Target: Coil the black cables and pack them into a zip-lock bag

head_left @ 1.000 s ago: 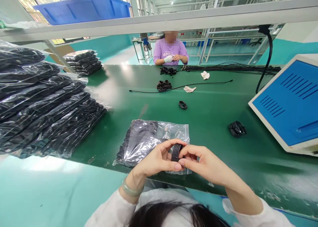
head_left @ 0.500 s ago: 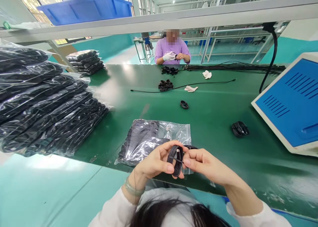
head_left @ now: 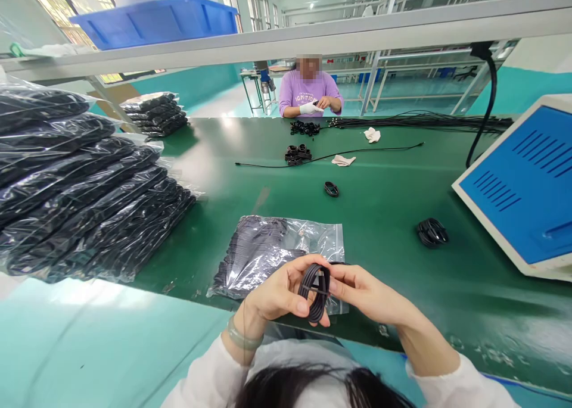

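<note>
Compared with a second ago, you have turned the black cable coil (head_left: 314, 301) so that its open loop faces you, with the thin tie across its middle; then, its ribbed outer side was towards you. It sits above the near right part of the clear bag (head_left: 257, 247). Your left hand (head_left: 283, 292) grips the coil between thumb and fingers. Your right hand (head_left: 364, 292) has its fingertips at the coil's right side; you cannot tell whether they pinch it.

The coil's strands are smooth, round and matte, stacked into an oval. The clear bag is glossy, crinkled plastic, packed with dark ridged coils at its left end. Left of it rises a slanting stack of shiny filled bags (head_left: 84, 193).

The near edge of the green table (head_left: 375, 217) runs just below the clear bag. Smooth tabletop stretches rightward from the bag to a cable bundle (head_left: 432, 233), and beyond it to a small coil (head_left: 331, 189).
</note>
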Available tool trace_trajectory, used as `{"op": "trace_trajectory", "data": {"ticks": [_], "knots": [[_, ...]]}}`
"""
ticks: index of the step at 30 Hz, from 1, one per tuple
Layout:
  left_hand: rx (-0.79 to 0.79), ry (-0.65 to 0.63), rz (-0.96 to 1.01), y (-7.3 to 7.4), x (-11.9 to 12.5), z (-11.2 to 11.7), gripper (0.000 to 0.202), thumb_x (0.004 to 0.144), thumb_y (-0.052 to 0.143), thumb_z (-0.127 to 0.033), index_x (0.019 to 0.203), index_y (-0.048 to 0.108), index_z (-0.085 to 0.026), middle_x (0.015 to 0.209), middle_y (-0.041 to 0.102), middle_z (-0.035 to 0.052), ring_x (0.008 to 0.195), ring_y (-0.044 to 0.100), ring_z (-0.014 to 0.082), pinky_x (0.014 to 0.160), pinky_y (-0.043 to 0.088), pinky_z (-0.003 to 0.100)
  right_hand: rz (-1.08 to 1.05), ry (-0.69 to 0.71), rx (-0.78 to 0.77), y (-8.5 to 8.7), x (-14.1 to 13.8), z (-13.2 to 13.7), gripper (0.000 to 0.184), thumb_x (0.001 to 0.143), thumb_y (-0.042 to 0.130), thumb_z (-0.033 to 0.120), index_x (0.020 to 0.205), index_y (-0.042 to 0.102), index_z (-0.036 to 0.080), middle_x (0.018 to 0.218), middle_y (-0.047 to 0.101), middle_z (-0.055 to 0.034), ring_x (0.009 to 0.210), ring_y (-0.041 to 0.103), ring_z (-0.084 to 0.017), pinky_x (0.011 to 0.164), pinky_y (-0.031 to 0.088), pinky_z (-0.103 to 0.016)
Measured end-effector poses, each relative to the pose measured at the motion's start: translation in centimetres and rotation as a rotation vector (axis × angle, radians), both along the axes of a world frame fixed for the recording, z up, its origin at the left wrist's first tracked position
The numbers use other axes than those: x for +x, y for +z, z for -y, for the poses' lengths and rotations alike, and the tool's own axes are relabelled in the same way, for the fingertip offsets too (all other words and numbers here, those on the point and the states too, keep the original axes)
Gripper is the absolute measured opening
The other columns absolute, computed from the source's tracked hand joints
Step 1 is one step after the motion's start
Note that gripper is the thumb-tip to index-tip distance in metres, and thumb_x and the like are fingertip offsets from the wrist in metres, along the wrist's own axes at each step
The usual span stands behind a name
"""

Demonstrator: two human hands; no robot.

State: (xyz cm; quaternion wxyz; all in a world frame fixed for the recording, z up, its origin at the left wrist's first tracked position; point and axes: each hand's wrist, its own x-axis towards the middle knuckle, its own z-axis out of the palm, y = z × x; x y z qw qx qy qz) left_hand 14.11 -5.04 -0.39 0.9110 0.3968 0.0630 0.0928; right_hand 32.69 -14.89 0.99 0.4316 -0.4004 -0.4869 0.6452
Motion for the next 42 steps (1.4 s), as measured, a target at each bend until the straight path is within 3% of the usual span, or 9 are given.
{"op": "trace_trajectory", "data": {"ticks": [3,6,12,18,24,27,32,38,42], "knots": [[0.012,-0.025,0.004,0.0,0.0,0.1,0.072,0.06,0.093,-0.027,0.123,0.06,-0.026,0.079,0.071,0.0015,0.067,0.076,0.0269,0.055,0.059,0.028,-0.155,0.016,-0.182,-0.8,-0.3,-0.2,0.046,0.086,0.067,0.062,0.082,0.065,0.017,0.061,0.049,0.0048,0.05,0.029,-0.006,0.049,0.025,-0.022],[0.014,-0.032,0.07,0.2,-0.2,0.3,0.068,0.067,0.09,-0.028,0.126,0.057,-0.028,0.078,0.071,0.0005,0.069,0.076,0.025,0.056,0.058,0.026,-0.314,-0.055,-0.333,-1.2,0.0,-0.2,0.042,0.086,0.071,0.055,0.077,0.058,0.017,0.06,0.042,0.0076,0.046,0.018,-0.003,0.047,0.016,-0.022],[0.253,0.267,-0.028,1.0,-0.2,0.9,0.069,0.069,0.089,-0.016,0.125,0.052,-0.032,0.12,0.068,0.0053,0.095,0.074,0.0225,0.08,0.057,0.031,-0.106,-0.587,-0.193,-0.8,0.3,2.4,0.031,0.089,0.068,0.05,0.101,0.063,0.022,0.075,0.057,0.003,0.059,0.048,-0.01,0.058,0.041,-0.023],[0.542,0.531,-0.128,-0.2,1.0,1.7,0.072,0.063,0.092,-0.015,0.119,0.05,-0.029,0.126,0.067,0.0062,0.119,0.062,0.0249,0.104,0.045,0.039,-0.108,-0.527,-0.072,-1.4,-2.8,4.1,0.056,0.077,0.083,0.047,0.121,0.055,0.026,0.125,0.066,-0.0105,0.111,0.065,-0.025,0.099,0.051,-0.042],[0.921,0.571,-0.197,-0.9,1.1,2.1,0.068,0.065,0.092,-0.027,0.122,0.055,-0.029,0.132,0.064,0.0076,0.123,0.059,0.0275,0.108,0.042,0.044,-0.24,-0.548,-0.111,-3.2,-3.3,3.2,0.061,0.065,0.091,0.043,0.113,0.058,0.024,0.111,0.071,-0.0081,0.093,0.069,-0.022,0.076,0.057,-0.032],[1.148,0.518,-0.197,-0.5,1.4,1.9,0.077,0.068,0.09,-0.032,0.135,0.052,-0.032,0.14,0.059,0.0085,0.132,0.052,0.0305,0.114,0.037,0.047,-0.037,-0.53,-0.078,-2.4,-1.3,2.4,0.052,0.066,0.091,0.037,0.106,0.06,0.024,0.099,0.071,-0.004,0.081,0.068,-0.019,0.068,0.056,-0.031],[1.168,0.525,-0.364,0.3,1.2,1.4,0.095,0.088,0.072,-0.029,0.159,0.009,-0.04,0.166,0.023,0.0086,0.147,0.036,0.0302,0.121,0.028,0.05,0.718,-0.635,0.194,-1.8,4.4,-1.6,0.037,0.078,0.078,0.029,0.113,0.066,0.025,0.11,0.071,-0.0044,0.098,0.066,-0.023,0.092,0.05,-0.042],[1.071,0.501,-0.47,0.5,-1.1,1.0,0.061,0.097,0.059,-0.033,0.151,0.033,-0.04,0.16,0.032,0.0066,0.136,0.05,0.0279,0.115,0.039,0.047,1.096,-0.229,0.171,-4.5,9.1,-7.3,0.033,0.066,0.085,0.026,0.096,0.073,0.024,0.095,0.072,-0.0024,0.089,0.065,-0.022,0.079,0.049,-0.033],[0.941,0.514,-0.474,0.6,-1.9,0.9,0.049,0.099,0.055,-0.033,0.145,0.042,-0.041,0.154,0.038,0.0045,0.129,0.056,0.0246,0.112,0.045,0.044,1.115,-0.299,0.135,-4.5,11.1,-13.3,0.017,0.087,0.07,0.038,0.093,0.073,0.023,0.096,0.071,-0.0058,0.085,0.065,-0.021,0.075,0.048,-0.03]]}}
